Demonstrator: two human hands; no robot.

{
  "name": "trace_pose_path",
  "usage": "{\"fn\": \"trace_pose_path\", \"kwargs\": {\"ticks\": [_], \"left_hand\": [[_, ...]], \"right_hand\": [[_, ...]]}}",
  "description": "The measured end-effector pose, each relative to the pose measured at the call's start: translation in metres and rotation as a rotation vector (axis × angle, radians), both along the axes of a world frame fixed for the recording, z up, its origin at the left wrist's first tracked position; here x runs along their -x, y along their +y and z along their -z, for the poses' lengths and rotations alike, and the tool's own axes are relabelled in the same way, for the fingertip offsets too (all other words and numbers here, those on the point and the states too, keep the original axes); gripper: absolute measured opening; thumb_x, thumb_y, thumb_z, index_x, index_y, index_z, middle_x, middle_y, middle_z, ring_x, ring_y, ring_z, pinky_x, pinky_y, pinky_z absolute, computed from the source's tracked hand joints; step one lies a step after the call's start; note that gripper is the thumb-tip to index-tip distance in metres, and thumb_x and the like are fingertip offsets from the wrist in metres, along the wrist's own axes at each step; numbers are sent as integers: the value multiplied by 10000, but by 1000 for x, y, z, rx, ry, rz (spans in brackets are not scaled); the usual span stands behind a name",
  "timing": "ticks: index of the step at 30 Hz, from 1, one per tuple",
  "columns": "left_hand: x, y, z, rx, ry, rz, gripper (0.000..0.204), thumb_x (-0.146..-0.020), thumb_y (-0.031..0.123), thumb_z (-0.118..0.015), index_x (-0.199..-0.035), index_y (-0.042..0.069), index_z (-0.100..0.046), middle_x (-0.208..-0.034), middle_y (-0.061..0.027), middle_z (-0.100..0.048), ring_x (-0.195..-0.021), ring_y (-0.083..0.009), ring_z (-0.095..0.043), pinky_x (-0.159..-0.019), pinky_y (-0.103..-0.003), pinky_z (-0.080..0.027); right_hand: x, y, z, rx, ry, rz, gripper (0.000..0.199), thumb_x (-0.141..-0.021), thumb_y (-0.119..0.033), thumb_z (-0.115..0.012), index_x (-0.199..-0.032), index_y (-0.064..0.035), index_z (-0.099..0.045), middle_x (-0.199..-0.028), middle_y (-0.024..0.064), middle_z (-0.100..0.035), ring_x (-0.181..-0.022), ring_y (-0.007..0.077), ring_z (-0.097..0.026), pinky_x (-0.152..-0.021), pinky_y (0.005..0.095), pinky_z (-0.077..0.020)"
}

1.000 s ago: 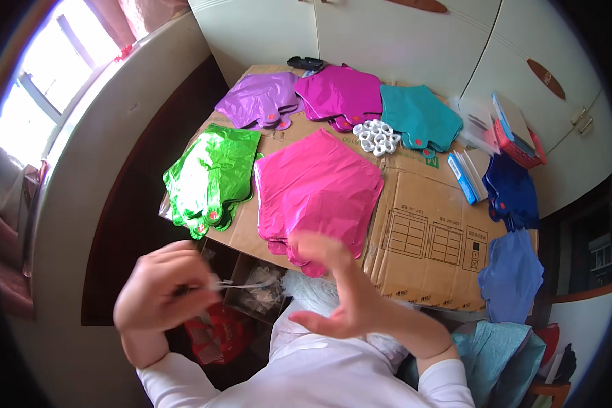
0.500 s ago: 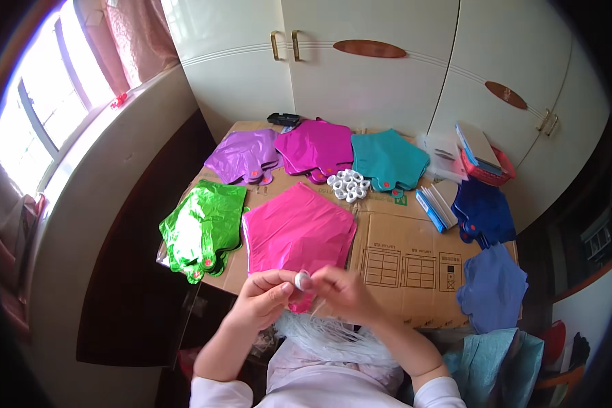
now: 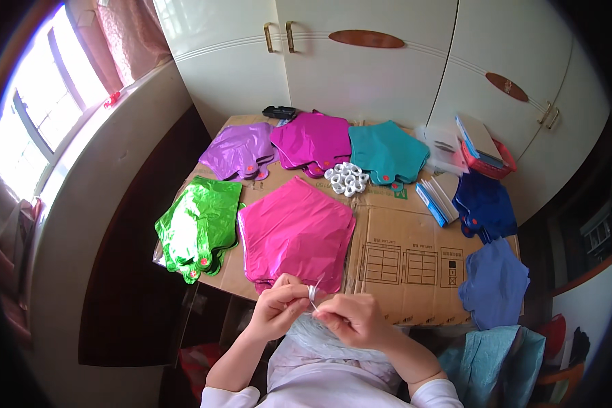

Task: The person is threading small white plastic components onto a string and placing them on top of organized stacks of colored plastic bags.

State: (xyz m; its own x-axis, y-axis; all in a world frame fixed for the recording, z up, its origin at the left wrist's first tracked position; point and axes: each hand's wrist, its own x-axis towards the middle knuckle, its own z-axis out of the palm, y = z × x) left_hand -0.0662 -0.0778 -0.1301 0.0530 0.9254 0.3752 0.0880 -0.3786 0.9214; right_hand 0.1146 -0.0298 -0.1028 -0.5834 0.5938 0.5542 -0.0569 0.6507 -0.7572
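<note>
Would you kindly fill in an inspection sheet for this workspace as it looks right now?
Surface: flattened cardboard sheet covers the table.
Job's things: small silvery ribbon piece, pinched between both hands; pink foil balloon lying flat just beyond them.
Clutter: green, purple, magenta, teal and blue balloon stacks; white ribbon rolls; booklets; red basket.
Hands: left hand and right hand meet at the ribbon.
Cables: nothing seen.
Surroundings: cream cupboard doors, window at left.
</note>
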Motion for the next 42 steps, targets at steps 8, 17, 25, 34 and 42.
{"fn": "trace_pose_path", "kwargs": {"ticks": [8, 17, 25, 34, 42], "left_hand": [[-10, -6, 7, 218, -567, 220, 134, -856, 45, -561, -927, -52, -619, -906, -88, -589, -899, -170, -545, -811, -298, -452], [-14, -4, 19, 174, -789, 270, 150, -851, 53, -572, -953, -46, -620, -955, -98, -544, -971, -204, -549, -862, -336, -453], [-23, -6, 24, 129, -680, 52, 171, -829, 14, -567, -982, -7, -641, -1208, -183, -522, -1102, -241, -517, -894, -346, -401], [-12, 1, 1, -310, 376, -207, 315, -720, -112, -568, -1012, -3, -615, -989, -123, -644, -818, -234, -641, -744, -303, -474], [-14, -6, -1, -42, 387, -231, 283, -727, -77, -610, -1001, -2, -621, -907, -124, -656, -758, -179, -647, -596, -244, -497]], "right_hand": [[4, 19, 16, 232, 80, 33, 71, -844, -115, -604, -866, -48, -611, -885, 74, -619, -701, 94, -580, -555, 223, -456], [15, 8, 36, 838, 315, -213, 139, -886, -135, -550, -926, -5, -579, -864, 77, -638, -760, 112, -621, -660, 235, -531], [21, 2, 43, 1003, 310, -176, 204, -889, -138, -550, -1028, 5, -591, -840, 68, -639, -744, 125, -631, -661, 239, -530], [10, 1, 30, 715, 0, -41, 139, -876, -95, -558, -879, 29, -621, -786, 77, -648, -704, 122, -634, -595, 228, -516], [1, 2, 4, -75, -161, 177, 116, -763, -143, -667, -816, -48, -627, -702, 74, -602, -586, 243, -600, -508, 324, -478]]}}
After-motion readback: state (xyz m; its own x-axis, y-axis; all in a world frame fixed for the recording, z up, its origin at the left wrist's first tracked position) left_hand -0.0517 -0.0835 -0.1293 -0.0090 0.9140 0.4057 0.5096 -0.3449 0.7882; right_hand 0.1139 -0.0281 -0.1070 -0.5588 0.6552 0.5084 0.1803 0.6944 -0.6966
